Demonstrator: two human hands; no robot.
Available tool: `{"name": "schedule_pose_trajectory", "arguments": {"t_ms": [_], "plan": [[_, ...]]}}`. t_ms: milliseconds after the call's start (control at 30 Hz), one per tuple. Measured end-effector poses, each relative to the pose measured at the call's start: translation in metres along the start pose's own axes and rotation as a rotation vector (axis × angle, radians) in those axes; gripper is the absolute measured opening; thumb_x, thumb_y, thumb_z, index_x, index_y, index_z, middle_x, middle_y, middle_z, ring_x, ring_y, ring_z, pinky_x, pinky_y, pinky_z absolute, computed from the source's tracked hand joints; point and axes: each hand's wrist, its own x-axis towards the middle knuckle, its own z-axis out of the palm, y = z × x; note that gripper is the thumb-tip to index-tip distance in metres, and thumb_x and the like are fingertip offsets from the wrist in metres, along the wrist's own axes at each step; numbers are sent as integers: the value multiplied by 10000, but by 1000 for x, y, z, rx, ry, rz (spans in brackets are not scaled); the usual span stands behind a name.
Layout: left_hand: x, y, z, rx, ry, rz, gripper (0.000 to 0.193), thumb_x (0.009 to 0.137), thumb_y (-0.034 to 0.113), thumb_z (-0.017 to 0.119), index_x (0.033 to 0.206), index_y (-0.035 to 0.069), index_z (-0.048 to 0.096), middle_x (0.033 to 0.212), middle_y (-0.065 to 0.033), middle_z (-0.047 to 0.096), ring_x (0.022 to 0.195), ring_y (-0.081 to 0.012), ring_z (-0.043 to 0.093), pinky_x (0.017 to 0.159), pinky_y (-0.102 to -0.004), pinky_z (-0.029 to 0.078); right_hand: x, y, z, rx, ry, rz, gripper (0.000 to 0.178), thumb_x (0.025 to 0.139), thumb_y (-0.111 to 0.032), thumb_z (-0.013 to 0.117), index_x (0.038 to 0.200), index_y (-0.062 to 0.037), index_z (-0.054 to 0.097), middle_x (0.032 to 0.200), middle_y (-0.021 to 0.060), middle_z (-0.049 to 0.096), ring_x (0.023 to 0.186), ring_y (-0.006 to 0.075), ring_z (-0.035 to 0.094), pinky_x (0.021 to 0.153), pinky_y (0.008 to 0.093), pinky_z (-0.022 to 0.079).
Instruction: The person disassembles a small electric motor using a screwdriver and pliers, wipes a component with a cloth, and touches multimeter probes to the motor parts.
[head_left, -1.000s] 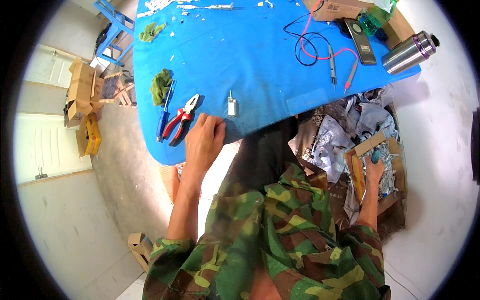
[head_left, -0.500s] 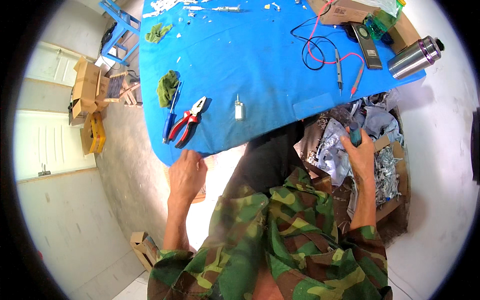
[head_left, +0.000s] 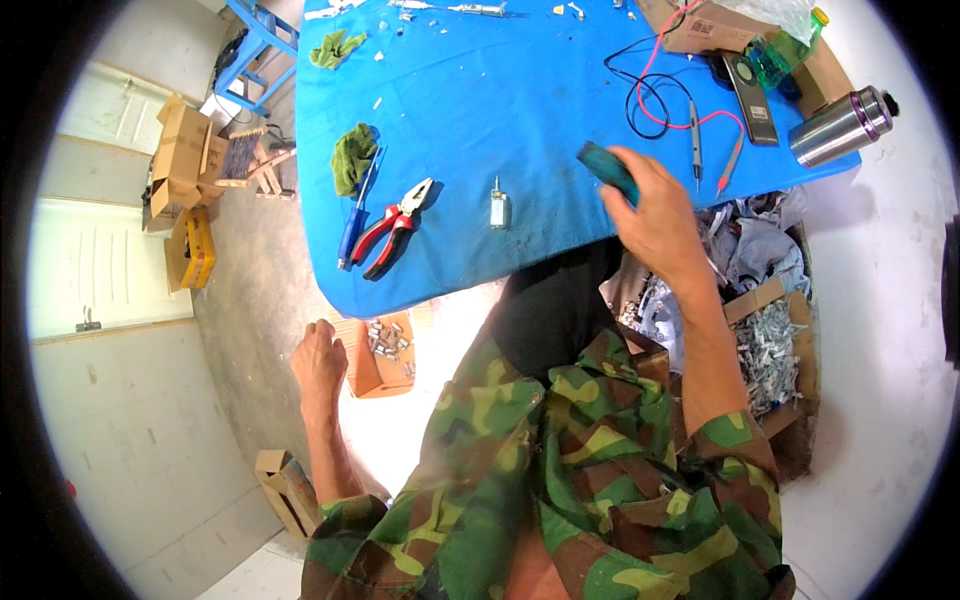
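Observation:
My right hand (head_left: 650, 215) grips a dark teal oblong block (head_left: 608, 172) over the table's near right edge; its exact kind I cannot make out. My left hand (head_left: 320, 358), fingers curled, hangs beside a small open cardboard box (head_left: 378, 380) with several little metal cylinders (head_left: 390, 340) in it. What those fingers hold, if anything, is hidden. On the blue tablecloth (head_left: 450, 130) stands or lies a small white-and-metal part (head_left: 499, 209) with a thin pin. Red-and-black pliers (head_left: 398, 228), a blue-handled screwdriver (head_left: 353, 232) and a green rag (head_left: 353, 160) lie left of it.
Red and black test leads (head_left: 697, 150), a dark flat device (head_left: 752, 100) and a steel flask (head_left: 838, 128) occupy the right side. Below the table's right edge stands a box of silvery scraps (head_left: 770, 350). Another green rag (head_left: 336, 49) lies at the far left.
My right hand has come up and left from beside the scrap box to the table edge, carrying the teal block. My left hand has shifted down and left, uncovering the small box.

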Motion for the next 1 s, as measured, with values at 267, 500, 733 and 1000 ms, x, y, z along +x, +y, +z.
{"name": "schedule_pose_trajectory", "arguments": {"t_ms": [267, 500, 733, 1000], "plan": [[11, 13, -29, -105, 105, -184, 110, 917, 152, 724, 927, 72, 648, 888, -132, 745, 796, -344, 731, 673, -445, 552, 36, -4, 69, -198, -44, -159, 401, 876, -156, 749, 1263, -90, 672, 1109, 146, 689, 1021, 383, 664, 809, 520, 535], [23, 30, -52, -327, 122, -409, 101, 933, 158, 733, 959, 62, 714, 878, -120, 769, 747, -267, 741, 672, -376, 560, 23, -18, 79, -268, 215, -306, 312, 837, -145, 779, 1139, -105, 711, 1026, 87, 677, 989, 322, 662, 806, 474, 532], [44, 73, -62, -468, 234, -251, 63, 947, 94, 742, 978, 41, 730, 876, -108, 776, 682, -181, 732, 621, -308, 557, -17, -53, 101, -94, 90, -49, 303, 796, -313, 841, 942, -92, 695, 902, 83, 649, 873, 319, 659, 725, 448, 538], [45, 122, -53, -634, 216, -62, 90, 934, 85, 761, 967, 27, 701, 845, -106, 746, 626, -188, 686, 583, -312, 527, -20, -53, 129, -131, 76, -18, 314, 798, -322, 831, 864, -72, 652, 817, 93, 639, 789, 326, 656, 631, 491, 510]]}}
